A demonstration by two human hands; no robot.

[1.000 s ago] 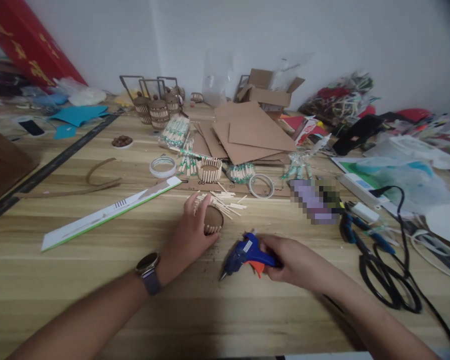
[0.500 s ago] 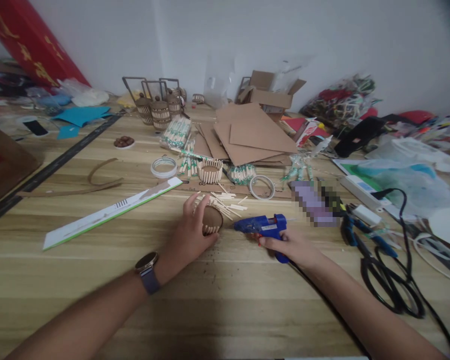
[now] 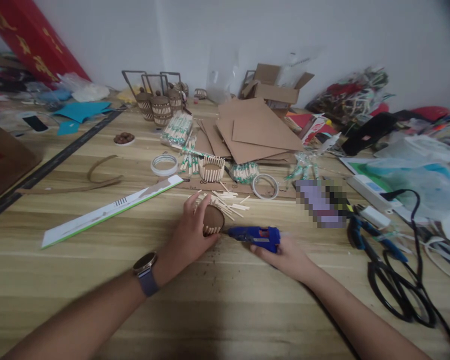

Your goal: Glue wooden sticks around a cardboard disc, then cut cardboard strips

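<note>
My left hand [image 3: 191, 230], with a watch on the wrist, curls its fingers and thumb around a small round brown cardboard cup [image 3: 213, 217] edged with short wooden sticks. In my right hand [image 3: 287, 254] is a blue glue gun [image 3: 255, 236], lying nearly level and pointing left. Its nozzle is at the cup's right edge, close to my left thumb; whether it touches cannot be made out. Loose cut sticks [image 3: 228, 202] lie just behind the cup. Farther back stands a ring of upright sticks [image 3: 212, 170].
Tape rolls [image 3: 265, 187], cardboard sheets [image 3: 258, 130] and bagged sticks [image 3: 177, 128] lie behind. A white-green strip [image 3: 112, 210] is at left. Finished little baskets [image 3: 160, 110] stand near the wall. At right are pliers [image 3: 356, 232] and a coiled black cable [image 3: 393, 295].
My right hand has moved the glue gun left, its nozzle now at the cup's edge, and the gun has rolled so its handle is less visible. My left hand keeps its hold.
</note>
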